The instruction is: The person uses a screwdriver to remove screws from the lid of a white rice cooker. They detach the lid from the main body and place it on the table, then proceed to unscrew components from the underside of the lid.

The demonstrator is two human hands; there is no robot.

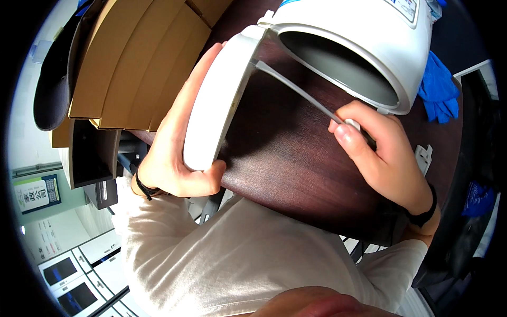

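Note:
A white electric pot (364, 37) lies on its side with its dark grey inside showing. Its white lid (219, 105) is swung open on the hinge at the pot's rim. My left hand (177, 158) grips the lid's outer side, fingers round the far edge and thumb at the near end. Pinched in my right hand (377, 145) is a slim grey tool with a long flat shaft (303, 95); its exact kind is unclear. The shaft's far end meets the lid's inner side near the hinge. My right palm hides most of the tool's handle.
Everything stands on a dark red-brown table (285, 164). Brown cardboard boxes (137, 63) stand close on the left, with a black cap-like thing (55, 79) beside them. Blue gloves (439, 90) lie right of the pot. A white plug-like piece (423, 158) sits beyond my right wrist.

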